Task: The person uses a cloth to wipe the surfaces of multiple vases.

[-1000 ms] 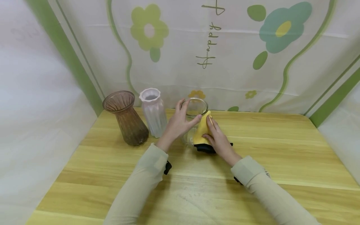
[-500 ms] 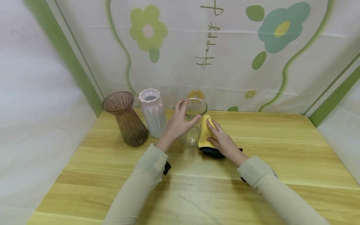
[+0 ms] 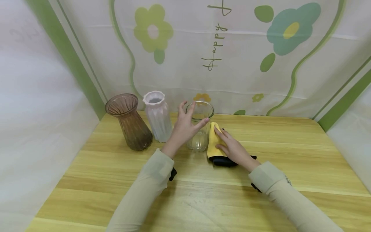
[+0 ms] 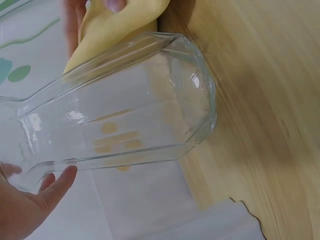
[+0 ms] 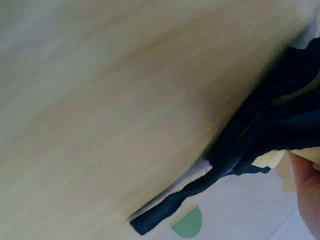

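A clear glass vase (image 3: 198, 137) stands upright on the wooden table, also large in the left wrist view. My left hand (image 3: 185, 127) is at its neck, fingers and thumb spread around the rim. In the left wrist view the fingertips (image 4: 62, 182) lie beside the glass; whether they touch it I cannot tell. Just right of the vase, my right hand (image 3: 233, 149) holds a yellow cleaning cloth (image 3: 214, 145) with a black edge, close to the tabletop. In the right wrist view the cloth's black edging (image 5: 240, 135) hangs in folds, with part of my hand at the right side.
A white-pink fluted vase (image 3: 158, 120) stands left of the clear one. Farther left is a brown ribbed glass vase (image 3: 134, 130) with a flared rim. A printed flower curtain (image 3: 185, 77) hangs behind the wooden table (image 3: 188, 199).
My right hand and the cloth have moved right and toward me, away from the vase's side. My left fingers have spread wider at the rim. The vases stay in place.
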The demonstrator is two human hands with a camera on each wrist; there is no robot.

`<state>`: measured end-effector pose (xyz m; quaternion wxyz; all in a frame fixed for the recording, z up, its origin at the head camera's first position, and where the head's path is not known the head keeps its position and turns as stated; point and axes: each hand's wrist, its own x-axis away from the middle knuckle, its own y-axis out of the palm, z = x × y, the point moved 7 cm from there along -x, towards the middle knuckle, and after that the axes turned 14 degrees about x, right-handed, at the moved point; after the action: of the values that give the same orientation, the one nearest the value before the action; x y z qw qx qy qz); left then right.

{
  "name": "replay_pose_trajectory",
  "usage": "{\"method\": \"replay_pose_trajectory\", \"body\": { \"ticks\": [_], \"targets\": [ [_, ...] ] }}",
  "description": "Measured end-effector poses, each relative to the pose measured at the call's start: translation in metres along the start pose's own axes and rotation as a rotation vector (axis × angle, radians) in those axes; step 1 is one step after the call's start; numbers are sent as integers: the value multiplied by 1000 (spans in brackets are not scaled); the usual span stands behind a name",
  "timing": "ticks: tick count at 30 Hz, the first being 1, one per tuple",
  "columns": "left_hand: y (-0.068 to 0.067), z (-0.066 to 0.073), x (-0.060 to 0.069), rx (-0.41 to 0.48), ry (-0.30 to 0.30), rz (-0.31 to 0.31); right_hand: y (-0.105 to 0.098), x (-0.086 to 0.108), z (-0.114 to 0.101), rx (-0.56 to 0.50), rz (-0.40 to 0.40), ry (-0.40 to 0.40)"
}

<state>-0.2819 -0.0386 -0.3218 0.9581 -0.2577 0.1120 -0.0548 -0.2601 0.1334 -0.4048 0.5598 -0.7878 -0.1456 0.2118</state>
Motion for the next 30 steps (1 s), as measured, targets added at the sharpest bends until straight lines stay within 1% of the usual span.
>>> {"method": "replay_pose_trajectory", "body": {
  "ticks": [4,9,12,15,19,22,24,27,30],
  "targets": [
    [-1,1,0,-2,8,-1,-6,-3,-6,-33,104,-26],
    [-5,3,-2,4,11,-35,-18,-10,-14,-26,220,-50],
    [-7,4,-3,6,10,-64,-25,-11,-16,-34,262,-43],
    [-7,6,-2,5,13,-101,-28,-11,-18,-42,281,-42],
    [-6,8,-3,12,28,-151,-26,-10,-17,-15,296,-62],
    [-6,10,-4,24,38,-179,-24,-10,-16,10,287,-76],
    [-6,10,-4,28,40,-194,-22,-9,-14,18,259,-78],
    [-5,9,-4,27,35,-206,-17,-7,-9,29,196,-75],
    [-4,7,-4,31,18,-202,-11,-4,-6,45,140,-79]
  ]
}}
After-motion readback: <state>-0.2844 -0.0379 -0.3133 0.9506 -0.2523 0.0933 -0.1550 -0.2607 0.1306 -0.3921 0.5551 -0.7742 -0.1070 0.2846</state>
